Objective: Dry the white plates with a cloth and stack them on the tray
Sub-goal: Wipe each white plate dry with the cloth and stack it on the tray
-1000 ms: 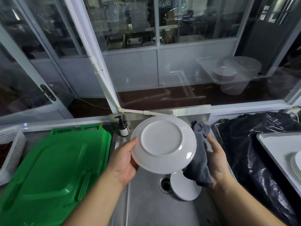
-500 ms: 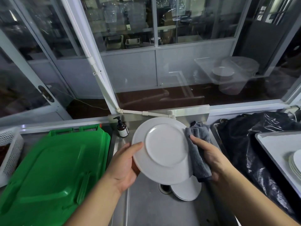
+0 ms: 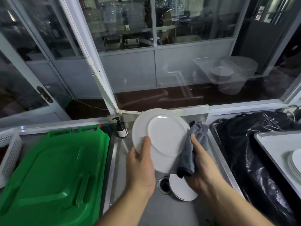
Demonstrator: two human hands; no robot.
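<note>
Since the earlier frames, the held plate (image 3: 162, 137) has tilted further, its underside now facing the camera more steeply, and the right hand (image 3: 202, 167) has shifted from behind the plate to its right rim with the cloth. The stainless steel sink (image 3: 166, 209) occupies the centre of the view, with the drain (image 3: 163, 185) at its bottom. A green plastic lid (image 3: 53, 173) lies to the left of the sink. A black plastic bag (image 3: 254, 152) lies to the right of the sink. The tray (image 3: 280, 144) sits at the far right, partly over the bag, and carries a stack of white plates (image 3: 295, 162) at the frame edge. The held plate is above the sink, upright and tilted, foot ring toward the camera. The left hand (image 3: 140, 167) grips its lower left rim, thumb (image 3: 146, 144) pressed on the underside. The right hand grips the grey cloth (image 3: 190, 152), fingers curled round it, pressing it against the right rim of the plate. A second white plate (image 3: 180, 188) lies in the sink, just beside the drain and partly over it. A white perforated basket (image 3: 9, 150) stands at the far left edge. A brown pump bottle (image 3: 121, 128) stands at the back left corner of the sink.
</note>
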